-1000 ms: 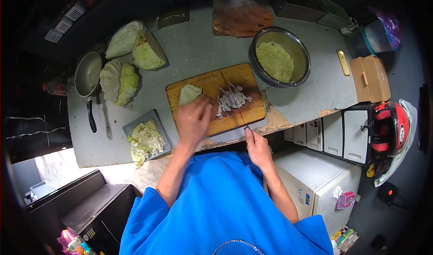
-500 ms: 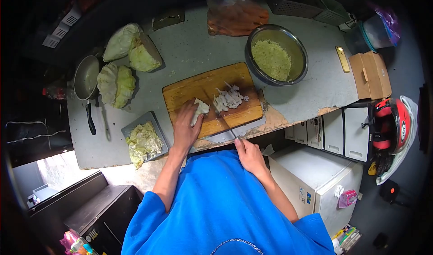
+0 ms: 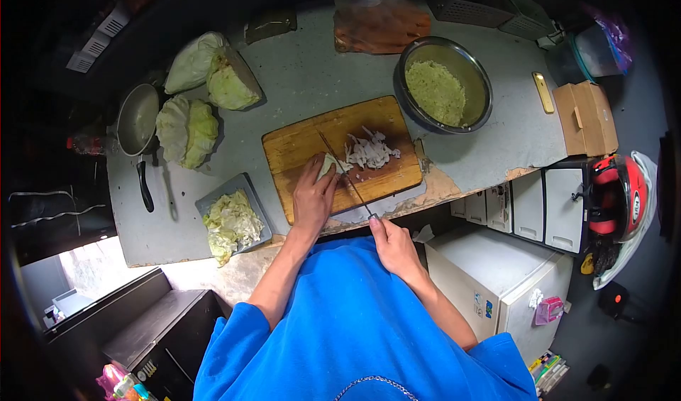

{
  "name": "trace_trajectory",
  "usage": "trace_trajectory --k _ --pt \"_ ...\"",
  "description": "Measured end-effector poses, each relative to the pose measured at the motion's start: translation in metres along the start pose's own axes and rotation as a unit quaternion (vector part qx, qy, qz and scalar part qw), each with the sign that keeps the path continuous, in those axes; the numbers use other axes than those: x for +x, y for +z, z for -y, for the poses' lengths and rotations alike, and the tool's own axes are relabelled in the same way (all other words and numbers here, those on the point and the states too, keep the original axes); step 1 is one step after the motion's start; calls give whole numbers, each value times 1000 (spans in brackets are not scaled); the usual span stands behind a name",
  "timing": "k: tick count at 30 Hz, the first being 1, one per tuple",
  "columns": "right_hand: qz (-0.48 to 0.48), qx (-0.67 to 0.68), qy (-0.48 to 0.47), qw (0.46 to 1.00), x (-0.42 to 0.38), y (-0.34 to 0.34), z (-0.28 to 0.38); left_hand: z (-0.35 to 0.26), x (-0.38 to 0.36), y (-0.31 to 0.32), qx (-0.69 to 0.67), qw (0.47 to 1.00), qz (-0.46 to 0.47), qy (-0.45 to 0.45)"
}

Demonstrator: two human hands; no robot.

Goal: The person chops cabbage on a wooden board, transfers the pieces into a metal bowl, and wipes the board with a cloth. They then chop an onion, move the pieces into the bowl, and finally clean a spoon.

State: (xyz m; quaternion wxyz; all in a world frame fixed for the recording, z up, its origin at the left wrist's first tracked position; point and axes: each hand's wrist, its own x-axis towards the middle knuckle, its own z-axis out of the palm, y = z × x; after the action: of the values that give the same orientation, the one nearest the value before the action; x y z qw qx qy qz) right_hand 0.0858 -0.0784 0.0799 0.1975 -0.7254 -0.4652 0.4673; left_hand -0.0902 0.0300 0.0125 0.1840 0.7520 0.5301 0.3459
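A wooden cutting board [image 3: 292, 154] lies near the table's front edge. On it my left hand [image 3: 312, 201], fingers bent and close together, presses down a pale piece of cabbage [image 3: 326, 165] that it mostly covers. My right hand [image 3: 396, 246] is closed around the handle of a knife [image 3: 355, 190]. The blade slants across the board, right beside my left fingertips and the cabbage piece. To the right of the blade sits a loose pile of shredded cabbage [image 3: 374, 151].
A steel bowl [image 3: 485, 110] of finely chopped cabbage stands to the right behind the board. At left are cabbage heads [image 3: 186, 133], a frying pan [image 3: 137, 121] and a grey tray [image 3: 258, 208] of leaves. A bag of carrots [image 3: 383, 23] lies at the back.
The knife's blade now lies against the cabbage piece, where a small gap showed before. My left hand has shifted over the piece, covering more of it. The whole view has moved slightly.
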Motion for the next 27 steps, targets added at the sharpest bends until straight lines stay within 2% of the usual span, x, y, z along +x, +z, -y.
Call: trace_trajectory --k 6,8,14,19,23,27 --pt "-6 -33 25 999 15 19 -11 -2 -4 2 -5 1000 1 -9" --pt "-37 -75 -7 996 26 26 -9 -3 -8 -2 -3 1000 7 -1" --pt "-50 26 -20 998 30 11 9 -4 -15 1 -27 1000 -2 -7" --pt "-25 20 3 999 3 6 9 -5 -7 10 -40 999 -26 -16" --pt "-44 4 -6 999 10 24 -5 -6 -5 10 -31 999 -18 -13" --pt "-56 -86 3 995 27 28 -2 -8 -15 7 -32 999 -6 -16"
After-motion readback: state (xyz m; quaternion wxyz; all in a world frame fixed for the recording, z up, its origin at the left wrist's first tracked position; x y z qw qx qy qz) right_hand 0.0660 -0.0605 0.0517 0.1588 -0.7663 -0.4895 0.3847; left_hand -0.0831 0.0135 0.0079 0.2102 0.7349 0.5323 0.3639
